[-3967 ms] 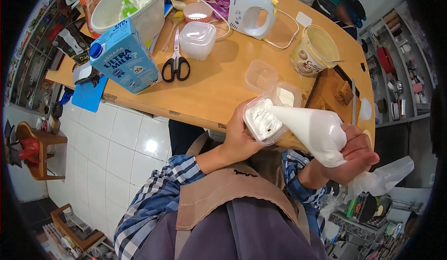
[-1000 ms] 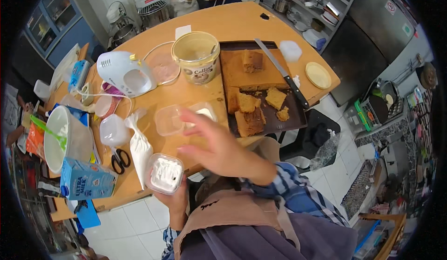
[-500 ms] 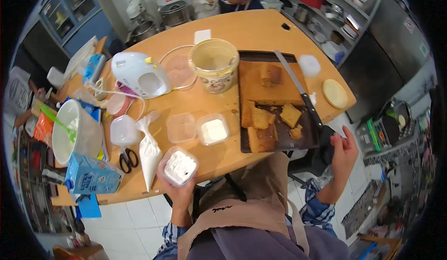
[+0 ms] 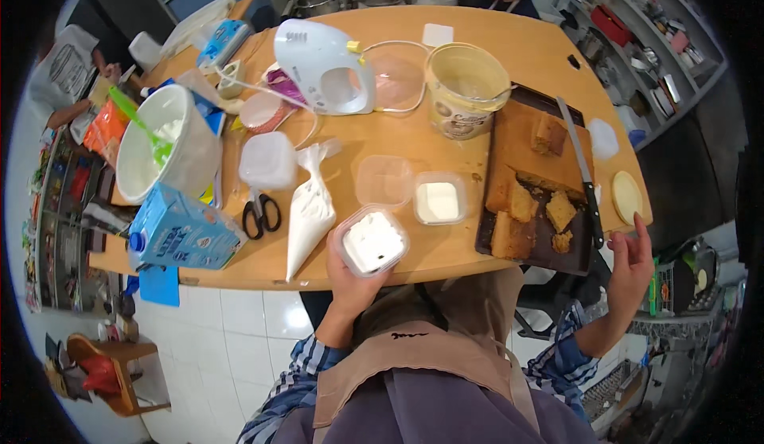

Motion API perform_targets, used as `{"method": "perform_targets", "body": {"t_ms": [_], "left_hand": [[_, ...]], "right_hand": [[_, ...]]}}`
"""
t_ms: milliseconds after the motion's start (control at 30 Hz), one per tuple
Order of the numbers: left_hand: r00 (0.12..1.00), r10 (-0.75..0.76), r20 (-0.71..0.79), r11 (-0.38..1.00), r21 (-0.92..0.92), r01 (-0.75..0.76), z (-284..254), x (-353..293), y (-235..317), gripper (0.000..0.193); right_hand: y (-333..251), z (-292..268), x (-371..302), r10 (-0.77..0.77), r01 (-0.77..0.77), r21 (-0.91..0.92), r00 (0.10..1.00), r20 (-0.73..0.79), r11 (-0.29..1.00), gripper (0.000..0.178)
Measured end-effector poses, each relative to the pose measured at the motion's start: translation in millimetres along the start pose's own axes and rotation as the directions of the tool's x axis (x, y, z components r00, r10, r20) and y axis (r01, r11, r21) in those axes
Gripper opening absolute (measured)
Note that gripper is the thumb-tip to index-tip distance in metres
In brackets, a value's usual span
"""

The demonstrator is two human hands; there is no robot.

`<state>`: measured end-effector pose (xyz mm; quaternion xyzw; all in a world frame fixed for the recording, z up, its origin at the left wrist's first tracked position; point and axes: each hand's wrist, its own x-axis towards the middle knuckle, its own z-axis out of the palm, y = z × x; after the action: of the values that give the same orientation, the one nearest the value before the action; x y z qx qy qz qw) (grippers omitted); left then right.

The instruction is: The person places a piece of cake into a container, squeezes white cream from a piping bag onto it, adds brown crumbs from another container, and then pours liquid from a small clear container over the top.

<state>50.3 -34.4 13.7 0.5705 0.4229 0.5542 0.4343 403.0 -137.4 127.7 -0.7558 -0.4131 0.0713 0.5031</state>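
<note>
Head view: left hand [image 4: 350,281] gripping clear cream-filled container [image 4: 371,241] beside piping bag [image 4: 309,209]; right hand [image 4: 630,262] hovering spread, touching nothing, off wooden table [image 4: 446,257].

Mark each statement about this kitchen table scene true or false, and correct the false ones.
1. The left hand holds a clear container of white cream. True.
2. The right hand grips the knife. False: it is empty, held off the table's edge, fingers spread.
3. The piping bag lies on the table beside the scissors. True.
4. The hand mixer stands on the tray of cake pieces. False: it rests on the table, left of the tub.
</note>
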Motion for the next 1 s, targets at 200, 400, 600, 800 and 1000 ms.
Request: {"method": "perform_targets", "body": {"t_ms": [200, 400, 600, 800, 1000], "left_hand": [[0.998, 0.002, -0.055, 0.998, -0.062, -0.005, 0.4, -3.7, -2.1, 0.087], [0.997, 0.008, 0.079, 1.0, 0.024, -0.01, 2.8, -4.1, -3.8, 0.097], [0.991, -0.028, 0.13, 0.998, 0.062, 0.02, 5.6, -4.3, -6.1, 0.1], [0.973, 0.043, 0.225, 0.971, 0.219, -0.093, 7.2, -0.6, -2.0, 0.096], [0.969, 0.048, 0.241, 0.948, 0.295, -0.12, 10.6, -1.0, 2.4, 0.089]], "right_hand": [[-2.3, 4.9, 7.8, -0.006, 0.002, -0.06, 0.997, -0.078, 0.998, 0.041], [-7.1, -4.0, 15.4, 0.003, -0.011, -0.201, 0.999, -0.041, 0.98, 0.039], [9.8, 1.0, 20.6, -0.007, 0.008, -0.292, 1.0, 0.007, 0.957, 0.043], [26.0, 34.5, 22.3, 0.03, 0.038, -0.312, 0.977, 0.209, 0.949, 0.049], [35.9, 52.0, 26.5, -0.014, 0.094, -0.341, 0.973, 0.23, 0.935, 0.047]]}}
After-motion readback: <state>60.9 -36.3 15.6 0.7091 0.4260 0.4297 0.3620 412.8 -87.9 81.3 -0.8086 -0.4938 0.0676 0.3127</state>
